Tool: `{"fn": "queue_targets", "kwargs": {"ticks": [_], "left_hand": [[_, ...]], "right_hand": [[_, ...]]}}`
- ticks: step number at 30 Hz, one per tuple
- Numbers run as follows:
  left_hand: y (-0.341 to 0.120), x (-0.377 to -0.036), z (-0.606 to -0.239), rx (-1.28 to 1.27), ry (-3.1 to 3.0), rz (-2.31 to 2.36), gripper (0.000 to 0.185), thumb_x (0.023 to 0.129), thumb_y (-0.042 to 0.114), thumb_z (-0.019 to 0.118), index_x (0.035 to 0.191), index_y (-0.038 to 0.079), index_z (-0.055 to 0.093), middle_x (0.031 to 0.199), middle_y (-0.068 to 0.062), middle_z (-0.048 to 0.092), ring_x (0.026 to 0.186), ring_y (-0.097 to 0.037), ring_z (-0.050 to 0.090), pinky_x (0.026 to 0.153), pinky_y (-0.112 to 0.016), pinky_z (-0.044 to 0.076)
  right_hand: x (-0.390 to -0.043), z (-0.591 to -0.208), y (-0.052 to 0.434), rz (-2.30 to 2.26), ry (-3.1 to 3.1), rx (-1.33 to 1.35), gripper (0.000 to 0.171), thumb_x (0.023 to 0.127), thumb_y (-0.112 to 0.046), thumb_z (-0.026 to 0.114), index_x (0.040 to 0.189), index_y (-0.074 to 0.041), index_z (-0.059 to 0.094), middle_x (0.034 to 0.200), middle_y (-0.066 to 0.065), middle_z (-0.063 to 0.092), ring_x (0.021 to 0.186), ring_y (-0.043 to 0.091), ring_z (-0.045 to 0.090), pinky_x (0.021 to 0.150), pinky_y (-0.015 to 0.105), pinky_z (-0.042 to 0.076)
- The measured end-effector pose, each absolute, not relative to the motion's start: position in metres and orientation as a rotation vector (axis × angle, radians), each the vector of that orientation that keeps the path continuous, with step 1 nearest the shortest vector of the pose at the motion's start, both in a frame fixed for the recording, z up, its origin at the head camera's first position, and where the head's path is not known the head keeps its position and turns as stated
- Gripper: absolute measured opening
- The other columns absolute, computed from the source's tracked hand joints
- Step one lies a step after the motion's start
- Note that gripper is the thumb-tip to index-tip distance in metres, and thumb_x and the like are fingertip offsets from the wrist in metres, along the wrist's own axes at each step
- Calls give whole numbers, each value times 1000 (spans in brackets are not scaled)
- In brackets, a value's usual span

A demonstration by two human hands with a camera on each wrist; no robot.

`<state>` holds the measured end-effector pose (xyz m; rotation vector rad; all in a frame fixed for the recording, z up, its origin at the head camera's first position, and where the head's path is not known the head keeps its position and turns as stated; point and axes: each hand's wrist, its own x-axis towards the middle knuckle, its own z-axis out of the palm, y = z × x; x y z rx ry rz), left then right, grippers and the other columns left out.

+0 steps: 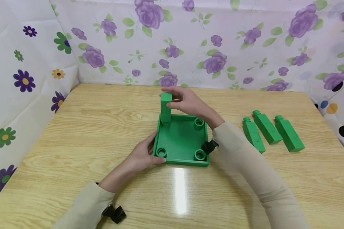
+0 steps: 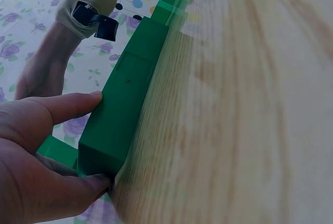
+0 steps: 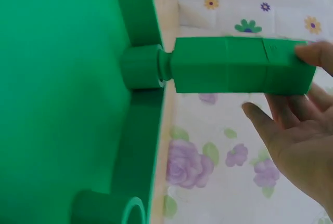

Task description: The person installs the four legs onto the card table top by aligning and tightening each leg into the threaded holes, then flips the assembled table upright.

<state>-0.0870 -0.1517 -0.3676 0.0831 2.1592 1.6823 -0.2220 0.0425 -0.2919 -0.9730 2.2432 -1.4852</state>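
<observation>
A square green plastic toy tabletop (image 1: 179,138) lies underside up on the table, with raised sides and round threaded sockets at its corners. One square green leg (image 1: 166,106) stands upright at the far left corner, its narrow threaded end in the socket, some thread still showing in the right wrist view. My right hand (image 1: 186,100) holds this leg near its top between thumb and fingers. At the near left corner, my left hand (image 1: 139,155) grips the tabletop, thumb on the front side and fingers along the left side.
Three more green legs, a left one (image 1: 253,135), a middle one (image 1: 267,127) and a right one (image 1: 289,133), lie on the wooden table (image 1: 103,127) to the right. A flowered cloth (image 1: 189,41) hangs behind the table.
</observation>
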Motion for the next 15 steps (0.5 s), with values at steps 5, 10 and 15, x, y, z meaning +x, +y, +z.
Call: {"fn": "queue_targets", "kwargs": {"ticks": [5,10,15], "left_hand": [[-153,-88,-368,110,2160,1686,105,79,-2,76,156,9,6,158,-11,15,142,-29,23,108,-41,33],[-153,-88,-367,111,2168,1681,105,79,-3,76,156,9,6,158,-11,15,142,-28,23,108,-40,33],[-152,-87,-367,106,2172,1677,105,79,-3,76,156,9,6,159,-11,15,142,-27,23,108,-40,33]], "right_hand": [[-225,-289,43,-1393,2324,-983,54,91,-11,67,143,-9,49,133,6,57,103,19,60,88,33,48],[-224,-290,40,-1329,2446,-1004,53,89,-17,71,138,-7,53,128,8,58,101,19,60,86,30,49],[-222,-294,34,-1380,2489,-966,47,86,-18,75,127,-4,57,108,9,62,100,19,59,86,28,49]]}}
